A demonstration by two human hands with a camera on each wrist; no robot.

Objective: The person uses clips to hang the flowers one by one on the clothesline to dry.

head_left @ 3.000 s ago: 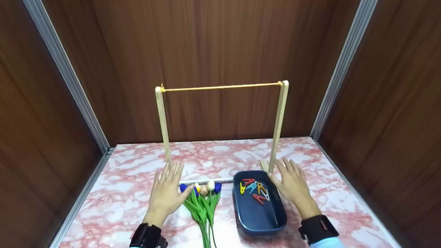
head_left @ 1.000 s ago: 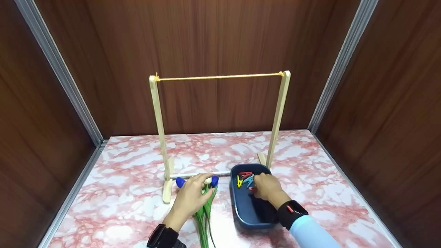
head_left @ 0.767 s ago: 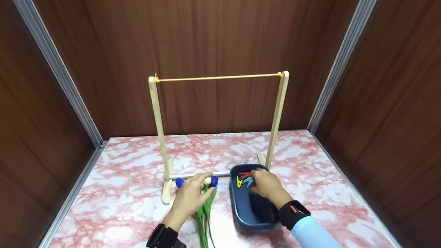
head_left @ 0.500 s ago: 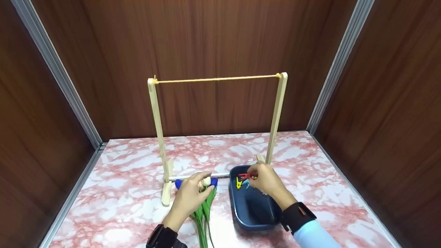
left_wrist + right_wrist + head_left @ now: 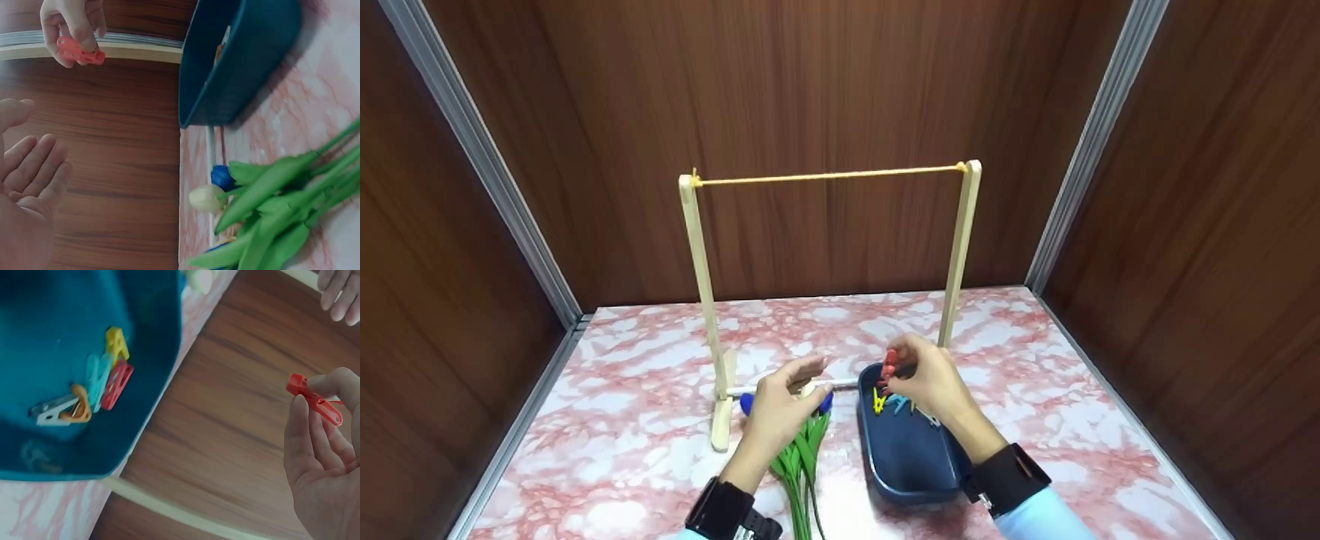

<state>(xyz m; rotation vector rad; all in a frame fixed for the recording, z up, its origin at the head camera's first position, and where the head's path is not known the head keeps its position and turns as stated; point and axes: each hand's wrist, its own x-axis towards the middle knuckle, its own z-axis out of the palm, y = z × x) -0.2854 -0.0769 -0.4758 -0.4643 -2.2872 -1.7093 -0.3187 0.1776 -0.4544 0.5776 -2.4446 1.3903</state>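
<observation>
Between thumb and fingers, my right hand point(image 5: 934, 379) pinches a red clothespin point(image 5: 315, 399), raised over the far end of a dark blue bin point(image 5: 915, 457). Several more clothespins lie in that bin: a yellow one point(image 5: 116, 343), a light blue one point(image 5: 98, 379), a second red one point(image 5: 117, 385), an orange one point(image 5: 80, 404) and a white one point(image 5: 55, 412). My left hand point(image 5: 780, 409) hovers above the tulip heads, its fingers relaxed and holding nothing. Under it the artificial tulips point(image 5: 281, 208), with blue and white heads, lie on the table; the hand partly hides them.
Behind the bin and tulips stands a wooden frame point(image 5: 703, 277) with a yellow string point(image 5: 825, 176) tied between its two posts. A white rod point(image 5: 845, 385) joins the posts low down. Brown wood panels point(image 5: 840, 90) enclose the pink marbled table point(image 5: 622, 420).
My right hand went down into the bin and has come up with a red clothespin. My left hand moved right, over the tulip heads, and has lifted slightly.
</observation>
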